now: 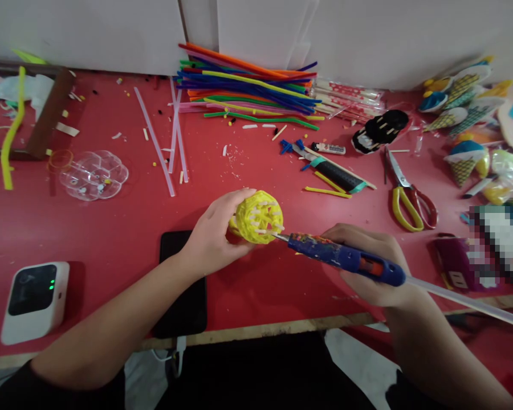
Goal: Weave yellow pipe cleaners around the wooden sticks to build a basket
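Observation:
In the middle of the head view, my left hand (211, 236) is closed around a yellow woven piece (259, 216), round and open-ended, with several short pale sticks standing along its rim. My right hand (374, 259) grips a blue hot glue gun (340, 257), whose metal nozzle meets the near right edge of the yellow piece. A long translucent glue stick (465, 302) runs out of the gun's back toward the right. The fingers of my right hand are partly hidden behind the gun.
Behind lie many coloured pipe cleaners (252, 91). Right are a utility knife (340, 172), scissors (408, 196), and a black-and-white woven piece (380, 131). Left are glue sticks (154, 139), a clear flower-shaped tray (94, 175) and a white device (36, 302). A black phone-like slab (182, 307) lies under my left forearm.

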`<state>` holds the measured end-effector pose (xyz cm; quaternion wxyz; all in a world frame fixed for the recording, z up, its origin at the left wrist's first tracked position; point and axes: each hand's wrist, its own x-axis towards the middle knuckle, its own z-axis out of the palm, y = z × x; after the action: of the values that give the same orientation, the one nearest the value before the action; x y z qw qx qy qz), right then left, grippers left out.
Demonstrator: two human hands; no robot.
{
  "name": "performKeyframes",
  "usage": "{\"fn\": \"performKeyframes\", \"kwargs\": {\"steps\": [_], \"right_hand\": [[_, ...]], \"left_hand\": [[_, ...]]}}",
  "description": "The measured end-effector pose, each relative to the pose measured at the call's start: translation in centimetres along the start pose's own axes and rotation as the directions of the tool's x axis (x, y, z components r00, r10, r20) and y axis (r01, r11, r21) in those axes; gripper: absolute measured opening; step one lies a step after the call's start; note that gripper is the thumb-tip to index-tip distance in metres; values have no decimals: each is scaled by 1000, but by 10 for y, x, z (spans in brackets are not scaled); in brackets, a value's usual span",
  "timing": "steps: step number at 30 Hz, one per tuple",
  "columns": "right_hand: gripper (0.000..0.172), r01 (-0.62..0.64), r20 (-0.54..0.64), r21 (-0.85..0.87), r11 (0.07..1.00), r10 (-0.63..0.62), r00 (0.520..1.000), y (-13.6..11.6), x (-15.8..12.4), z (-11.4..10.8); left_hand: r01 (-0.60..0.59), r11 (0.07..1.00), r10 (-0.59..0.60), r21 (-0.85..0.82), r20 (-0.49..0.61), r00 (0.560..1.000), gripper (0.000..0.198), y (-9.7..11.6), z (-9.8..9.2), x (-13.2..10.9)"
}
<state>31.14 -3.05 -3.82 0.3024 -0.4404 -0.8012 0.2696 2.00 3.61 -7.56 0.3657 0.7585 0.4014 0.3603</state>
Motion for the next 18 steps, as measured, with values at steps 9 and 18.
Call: {"fn": "performKeyframes", "kwargs": {"steps": [9, 18], "right_hand": [[23, -52, 15, -8, 999, 52, 999, -1, -2, 0], [19, -49, 34, -10, 999, 49, 998, 1, -2, -1]], "left_hand": [[-178, 977, 179, 122, 2, 984, 73, -6, 1, -4], [-182, 975, 184, 125, -1, 983, 72, -5, 0, -4]]}}
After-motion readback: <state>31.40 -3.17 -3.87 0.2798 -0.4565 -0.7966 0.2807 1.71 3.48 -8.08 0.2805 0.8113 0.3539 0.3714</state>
